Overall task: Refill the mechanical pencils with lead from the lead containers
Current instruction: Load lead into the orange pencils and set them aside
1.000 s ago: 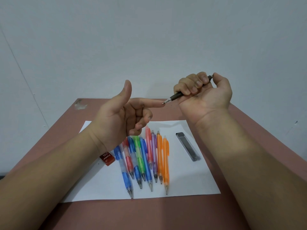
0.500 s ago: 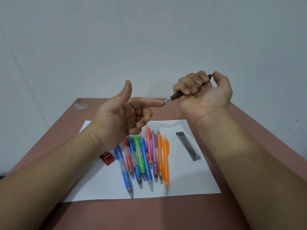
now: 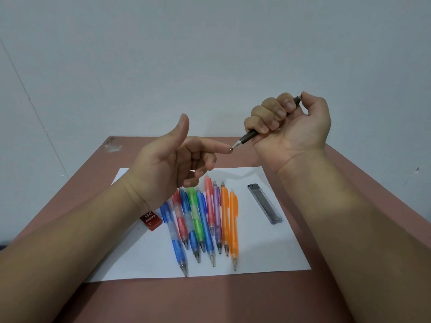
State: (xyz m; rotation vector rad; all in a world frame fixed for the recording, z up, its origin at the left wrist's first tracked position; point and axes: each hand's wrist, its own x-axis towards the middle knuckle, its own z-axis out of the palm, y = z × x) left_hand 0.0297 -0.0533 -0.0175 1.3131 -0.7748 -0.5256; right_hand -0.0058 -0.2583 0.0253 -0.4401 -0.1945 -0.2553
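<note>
My right hand [image 3: 290, 127] grips a dark mechanical pencil [image 3: 247, 138] in a fist, thumb on its top end, tip pointing left and down. The pencil's tip touches the tip of my left index finger. My left hand [image 3: 168, 164] is raised above the table, thumb up, index finger straight, the other fingers curled; it holds nothing. Several coloured mechanical pencils [image 3: 205, 217] lie side by side on a white sheet of paper [image 3: 268, 252]. A clear grey lead container [image 3: 264, 203] lies to their right. A red lead container [image 3: 151, 219] marked 2B lies to their left, partly hidden by my left wrist.
The paper lies on a reddish-brown table [image 3: 210, 301] set against a plain white wall [image 3: 210, 54]. A pale scuff mark [image 3: 113, 146] shows at the table's far left corner.
Almost nothing has moved. The pencil tip stays against my left index fingertip and my right thumb stays on the pencil's top end.
</note>
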